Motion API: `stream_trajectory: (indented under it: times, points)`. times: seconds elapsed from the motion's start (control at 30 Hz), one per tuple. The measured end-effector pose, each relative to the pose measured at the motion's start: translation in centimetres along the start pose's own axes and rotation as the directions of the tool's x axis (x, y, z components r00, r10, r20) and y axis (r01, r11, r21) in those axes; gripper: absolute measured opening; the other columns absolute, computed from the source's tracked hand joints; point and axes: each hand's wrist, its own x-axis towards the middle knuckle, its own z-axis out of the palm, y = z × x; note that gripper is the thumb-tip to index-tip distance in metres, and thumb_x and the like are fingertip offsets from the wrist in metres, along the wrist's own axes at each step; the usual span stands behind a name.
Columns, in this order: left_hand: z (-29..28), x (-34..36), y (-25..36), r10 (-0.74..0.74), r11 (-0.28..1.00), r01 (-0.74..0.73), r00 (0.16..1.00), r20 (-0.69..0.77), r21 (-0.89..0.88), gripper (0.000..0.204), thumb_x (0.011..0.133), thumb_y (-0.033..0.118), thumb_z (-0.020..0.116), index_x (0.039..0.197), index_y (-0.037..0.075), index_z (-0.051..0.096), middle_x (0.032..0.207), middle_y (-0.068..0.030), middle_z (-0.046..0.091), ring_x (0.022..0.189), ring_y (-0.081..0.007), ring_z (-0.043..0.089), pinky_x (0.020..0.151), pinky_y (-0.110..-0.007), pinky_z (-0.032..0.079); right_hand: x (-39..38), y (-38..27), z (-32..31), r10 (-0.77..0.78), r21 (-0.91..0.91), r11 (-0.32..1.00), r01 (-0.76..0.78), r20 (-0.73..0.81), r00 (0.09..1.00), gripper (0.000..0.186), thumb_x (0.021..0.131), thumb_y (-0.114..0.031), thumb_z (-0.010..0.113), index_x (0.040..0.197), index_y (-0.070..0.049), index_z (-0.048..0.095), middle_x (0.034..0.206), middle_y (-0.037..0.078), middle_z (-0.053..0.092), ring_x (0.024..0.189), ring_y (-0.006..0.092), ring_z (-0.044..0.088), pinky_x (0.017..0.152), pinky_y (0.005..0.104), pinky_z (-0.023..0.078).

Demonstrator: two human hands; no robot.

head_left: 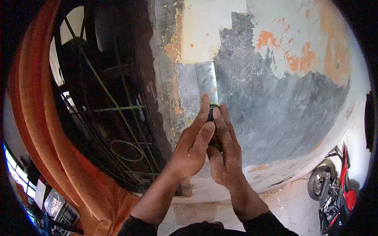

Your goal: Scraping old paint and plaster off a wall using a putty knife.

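From the camera on my head, looking at the wall in front of me: both my hands are wrapped around one scraper. My right hand is closed round its dark handle, which is mostly hidden in my grip, and my left hand is folded against it from the side, with the forefinger stretched up along the base of the blade. The wide metal blade lies flat against the wall just above my fingers, its upper edge right at the border where pale paint is still in place.

As I judge it, a good share of the scraping is done. A broad grey patch of bare plaster spreads from the blade out to the right and down toward the foot of the wall. What is left is the cream paint above the blade, the orange and white flecks higher up on the right, and the rough, peeling strip along the left edge beside the window grille. So I would put the job somewhere about the middle, with the upper part of the wall still to strip.

Off to the lower right a red motorbike stands on the tiled floor, well apart from my hands. An orange frame curves round the grille on the left.
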Motion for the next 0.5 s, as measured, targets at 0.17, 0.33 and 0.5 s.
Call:
stream_trajectory:
  times: [0.17,0.33,0.5]
  points:
    - [-0.4,-0.3,1.6,-0.233,0.954,0.192,0.957,0.171,0.229,0.087,0.107,0.053,0.046,0.163,-0.002,0.009,0.125,-0.0383,0.063,0.114,-0.0488,0.066,0.099,-0.049,0.050,-1.0,0.6,1.4,0.058,-0.373,0.926,-0.067,-0.037,0.998,0.069,0.100,-0.018,0.061,0.160,-0.002,0.030,0.161,0.029,0.033,0.149,0.0472,0.034,0.111,0.0495,0.046]
    - [-3.4,2.0,2.8,-0.077,0.859,0.035,0.995,0.062,0.510,0.066,0.101,0.039,0.062,0.152,0.001,0.044,0.104,-0.0283,0.070,0.099,-0.0454,0.070,0.092,-0.050,0.053,0.2,-2.0,0.7,0.068,-0.453,0.886,-0.096,-0.077,0.995,0.072,0.088,-0.001,0.059,0.156,-0.002,0.037,0.154,0.029,0.042,0.134,0.0464,0.054,0.093,0.0445,0.059]
    - [-10.3,8.0,-0.7,0.709,0.051,-0.239,0.693,0.133,0.970,0.056,0.088,0.036,0.075,0.142,0.030,0.064,0.156,-0.0095,0.045,0.146,-0.0399,0.036,0.118,-0.061,0.030,1.0,-3.5,0.9,0.000,-0.453,0.889,-0.071,-0.156,0.988,0.074,0.081,0.010,0.060,0.152,-0.007,0.048,0.136,0.024,0.060,0.108,0.0387,0.069,0.082,0.0397,0.061]
